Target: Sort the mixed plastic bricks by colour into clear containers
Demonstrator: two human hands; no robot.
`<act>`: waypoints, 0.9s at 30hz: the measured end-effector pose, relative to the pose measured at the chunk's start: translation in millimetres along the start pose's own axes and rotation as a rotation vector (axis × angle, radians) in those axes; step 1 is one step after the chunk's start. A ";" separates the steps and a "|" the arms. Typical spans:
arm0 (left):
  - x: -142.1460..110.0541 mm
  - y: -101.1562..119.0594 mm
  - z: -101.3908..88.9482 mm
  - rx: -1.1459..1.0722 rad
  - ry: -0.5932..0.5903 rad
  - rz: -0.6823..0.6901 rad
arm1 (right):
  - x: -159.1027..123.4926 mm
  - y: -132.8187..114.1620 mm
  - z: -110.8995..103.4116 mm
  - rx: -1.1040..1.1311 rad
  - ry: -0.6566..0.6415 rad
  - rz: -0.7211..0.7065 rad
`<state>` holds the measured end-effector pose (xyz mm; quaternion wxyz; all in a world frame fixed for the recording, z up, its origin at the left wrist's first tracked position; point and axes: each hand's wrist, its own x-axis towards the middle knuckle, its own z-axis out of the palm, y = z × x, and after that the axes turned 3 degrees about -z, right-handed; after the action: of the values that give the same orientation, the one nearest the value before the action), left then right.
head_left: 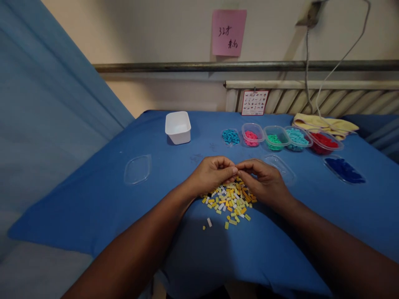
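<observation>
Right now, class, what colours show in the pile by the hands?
The pile is yellow, orange and white, clearest in the head view.

- small yellow, orange and white plastic blocks
- blue tablecloth, faint dark marks
- white rectangular plastic tub
- small teal pieces, pink pieces, green pieces, turquoise pieces, red pieces, navy pieces
- pink paper note, dark handwriting

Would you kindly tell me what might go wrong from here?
The left hand and right hand are close together over the yellow and white bricks, so a slip might scatter some. The clear lid beside the right hand could get nudged. The uncovered tub of red pieces might spill if bumped.
</observation>
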<state>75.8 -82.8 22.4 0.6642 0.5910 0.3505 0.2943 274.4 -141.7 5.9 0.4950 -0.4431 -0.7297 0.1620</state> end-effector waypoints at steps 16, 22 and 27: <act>-1.7 7.9 4.8 0.008 0.073 -0.033 | -2.3 0.2 2.5 -0.075 0.043 0.014; -2.4 9.1 3.5 -0.093 0.051 -0.101 | -0.6 0.3 -3.4 -0.267 -0.020 -0.167; -2.4 7.6 -0.5 -0.174 0.006 -0.141 | -0.1 0.0 -4.2 -0.319 -0.006 -0.241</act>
<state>74.2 -83.5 30.2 0.7311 0.5040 0.3663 0.2779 278.1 -142.6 7.7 0.4320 -0.4250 -0.7954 -0.0147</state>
